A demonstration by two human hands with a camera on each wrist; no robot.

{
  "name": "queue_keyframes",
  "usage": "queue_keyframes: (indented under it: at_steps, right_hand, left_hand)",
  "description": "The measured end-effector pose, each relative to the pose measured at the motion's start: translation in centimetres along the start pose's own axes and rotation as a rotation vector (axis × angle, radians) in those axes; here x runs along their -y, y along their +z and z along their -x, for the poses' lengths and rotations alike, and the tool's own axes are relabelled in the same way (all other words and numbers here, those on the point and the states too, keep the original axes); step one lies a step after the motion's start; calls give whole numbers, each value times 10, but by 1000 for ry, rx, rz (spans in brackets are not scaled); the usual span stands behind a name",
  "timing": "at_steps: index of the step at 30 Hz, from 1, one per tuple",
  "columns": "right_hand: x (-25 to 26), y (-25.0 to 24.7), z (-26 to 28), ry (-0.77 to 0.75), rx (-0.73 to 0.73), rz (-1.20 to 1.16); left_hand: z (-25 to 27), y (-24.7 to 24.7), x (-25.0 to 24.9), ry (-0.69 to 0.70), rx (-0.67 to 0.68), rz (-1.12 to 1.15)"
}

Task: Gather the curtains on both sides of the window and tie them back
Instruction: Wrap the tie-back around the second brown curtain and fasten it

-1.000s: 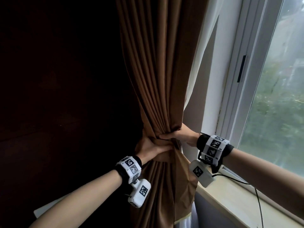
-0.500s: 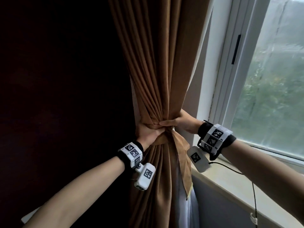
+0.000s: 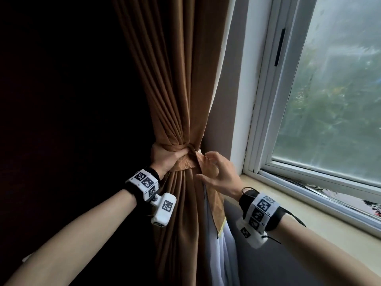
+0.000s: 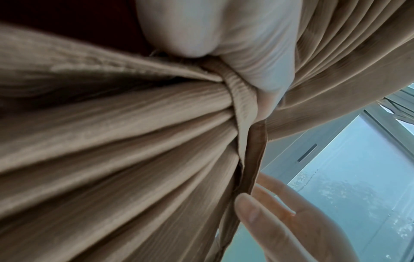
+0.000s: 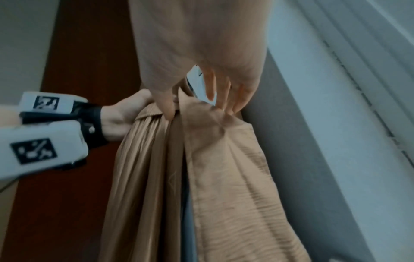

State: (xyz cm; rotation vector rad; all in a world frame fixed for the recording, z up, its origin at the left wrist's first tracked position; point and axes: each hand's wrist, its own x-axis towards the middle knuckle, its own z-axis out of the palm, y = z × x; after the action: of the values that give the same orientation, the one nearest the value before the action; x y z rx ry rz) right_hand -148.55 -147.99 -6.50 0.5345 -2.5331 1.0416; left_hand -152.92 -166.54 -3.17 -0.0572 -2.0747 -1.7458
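Note:
A brown pleated curtain (image 3: pixel 175 79) hangs left of the window, gathered into a tight bunch at waist height. A matching brown tie band (image 3: pixel 185 163) wraps the bunch. My left hand (image 3: pixel 165 157) grips the bunch at the band from the left, its fingers curled round the fabric (image 4: pixel 241 99). My right hand (image 3: pixel 214 172) is just right of the band with its fingers spread and nearly straight. Its fingertips (image 5: pixel 233 108) touch the loose brown flap (image 5: pixel 224 159) that hangs below the band. In the left wrist view the right hand (image 4: pixel 291 221) lies flat along the curtain's edge.
A white sheer curtain (image 3: pixel 222 254) shows under the brown one. The window (image 3: pixel 329 100) with its white frame and a pale sill (image 3: pixel 309 213) is at the right. A dark wall (image 3: pixel 61 100) fills the left. A grey wall strip (image 3: pixel 233 120) stands between curtain and frame.
My right hand has let go of the bunch, dropped to the lower right and spread its fingers. The left hand keeps its hold at the band.

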Motion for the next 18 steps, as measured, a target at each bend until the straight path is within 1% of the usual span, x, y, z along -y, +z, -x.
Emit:
queue_keyframes:
  at_steps: [4, 7, 10, 11, 14, 15, 16, 18]
  right_hand:
    - [15, 3, 3, -17, -41, 138]
    - [12, -1, 1, -58, -65, 203]
    - [7, -13, -1, -39, -94, 328]
    - [8, -19, -2, 3, -84, 370]
    - [15, -34, -10, 244, 38, 482]
    - [19, -37, -13, 291, 40, 484]
    - [23, -39, -15, 331, 6, 473]
    - [25, -35, -21, 398, -63, 269]
  left_hand:
    - [8, -3, -5, -18, 0, 10]
    - [11, -6, -8, -22, 0, 18]
    - [12, -9, -6, -30, -24, 15]
    - [12, -10, -5, -33, -23, 15]
    - [13, -11, -6, -46, -19, 16]
    - [13, -11, -6, -53, -21, 13]
    - [13, -11, -7, -56, -24, 9]
    - [13, -10, -10, -64, -32, 8]
